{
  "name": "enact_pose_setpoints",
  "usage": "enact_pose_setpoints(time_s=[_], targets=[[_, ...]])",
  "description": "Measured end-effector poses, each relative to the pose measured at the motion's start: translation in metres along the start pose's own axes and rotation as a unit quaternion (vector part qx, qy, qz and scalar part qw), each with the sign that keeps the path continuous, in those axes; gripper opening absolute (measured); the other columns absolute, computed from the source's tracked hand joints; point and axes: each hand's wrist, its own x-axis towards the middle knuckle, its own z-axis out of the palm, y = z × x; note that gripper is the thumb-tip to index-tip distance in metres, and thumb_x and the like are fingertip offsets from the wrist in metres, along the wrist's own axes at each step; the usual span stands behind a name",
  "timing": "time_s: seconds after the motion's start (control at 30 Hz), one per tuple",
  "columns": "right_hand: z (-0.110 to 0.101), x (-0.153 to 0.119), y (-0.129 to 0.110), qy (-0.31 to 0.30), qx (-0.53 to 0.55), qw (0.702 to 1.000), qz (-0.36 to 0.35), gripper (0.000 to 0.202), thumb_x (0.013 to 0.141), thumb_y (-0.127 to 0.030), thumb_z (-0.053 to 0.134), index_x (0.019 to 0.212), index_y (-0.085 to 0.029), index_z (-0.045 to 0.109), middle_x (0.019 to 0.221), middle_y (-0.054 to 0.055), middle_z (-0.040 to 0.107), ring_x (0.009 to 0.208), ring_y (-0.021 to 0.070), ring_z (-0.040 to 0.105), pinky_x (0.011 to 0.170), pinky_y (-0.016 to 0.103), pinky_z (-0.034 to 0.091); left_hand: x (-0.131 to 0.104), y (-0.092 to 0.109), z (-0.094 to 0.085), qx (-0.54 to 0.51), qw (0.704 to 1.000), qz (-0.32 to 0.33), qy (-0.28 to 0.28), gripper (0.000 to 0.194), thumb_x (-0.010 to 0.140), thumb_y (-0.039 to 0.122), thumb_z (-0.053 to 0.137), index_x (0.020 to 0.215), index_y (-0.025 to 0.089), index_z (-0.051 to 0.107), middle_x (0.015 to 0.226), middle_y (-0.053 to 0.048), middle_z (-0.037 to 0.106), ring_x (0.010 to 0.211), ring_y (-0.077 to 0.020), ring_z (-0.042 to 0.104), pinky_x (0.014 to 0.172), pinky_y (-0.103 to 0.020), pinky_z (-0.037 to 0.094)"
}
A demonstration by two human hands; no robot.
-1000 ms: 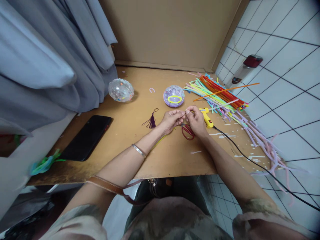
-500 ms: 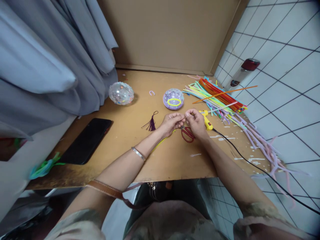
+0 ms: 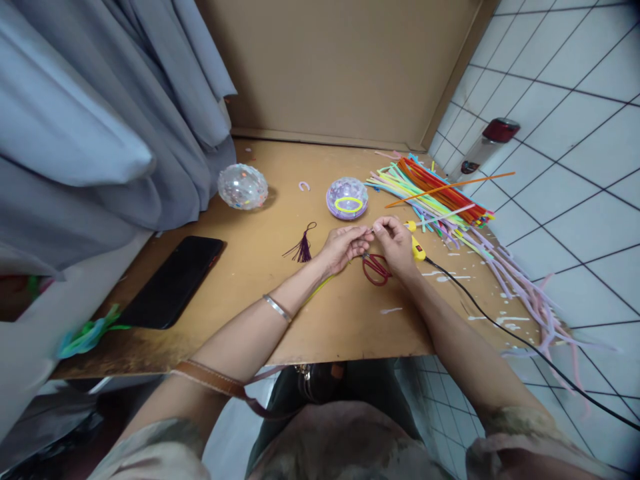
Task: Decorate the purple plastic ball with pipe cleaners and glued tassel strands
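One glue gun (image 3: 419, 250) and red-handled scissors (image 3: 376, 270) crowd the right hand (image 3: 395, 244).

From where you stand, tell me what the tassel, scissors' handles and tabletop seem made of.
Tassel: probably thread, with loose, fine dark strands. Scissors' handles: likely plastic, smooth and red. Tabletop: possibly wood or laminate; brown and slightly glossy, worn dark near its edge.
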Motion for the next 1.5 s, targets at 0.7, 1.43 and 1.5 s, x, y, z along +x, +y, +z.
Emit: enact_pose_setpoints(time_s=[0.7, 1.43, 1.5], targets=[[-0.045, 0.013, -0.015, -0.042, -0.630, 0.751, 0.195, 0.062, 0.085, -0.057, 0.066, 0.114, -0.002, 0.070, 0.119, 0.031, 0.068, 0.114, 0.0425, 0.065, 0.098, 0.052, 0.046, 0.001, 0.001, 0.001, 0.035, 0.994, 0.065, 0.082, 0.025, 0.074, 0.018, 0.083, 0.070, 0.012, 0.060, 0.057, 0.004, 0.060, 0.045, -0.0012, 0.047, 0.046, -0.013, 0.036], [-0.045, 0.023, -0.011, 0.106, -0.391, 0.907, 0.117, 0.046, 0.065, -0.050, 0.069, 0.098, -0.018, 0.063, 0.095, 0.016, 0.072, 0.093, 0.0365, 0.067, 0.083, 0.049, 0.053, 0.005, -0.002, -0.001, 0.024, 0.989, 0.095, 0.108, 0.017, 0.077, 0.011, 0.078, 0.068, 0.011, 0.064, 0.061, 0.001, 0.064, 0.048, -0.0028, 0.049, 0.050, -0.016, 0.039], [-0.044, 0.022, -0.014, 0.082, -0.390, 0.908, 0.128, 0.040, 0.066, -0.044, 0.068, 0.096, -0.019, 0.063, 0.093, 0.015, 0.071, 0.089, 0.0353, 0.067, 0.081, 0.048, 0.054, 0.006, -0.003, -0.002, 0.020, 0.990, 0.096, 0.105, 0.017, 0.077, 0.011, 0.079, 0.069, 0.012, 0.064, 0.062, 0.001, 0.065, 0.049, -0.0029, 0.050, 0.050, -0.016, 0.040]])
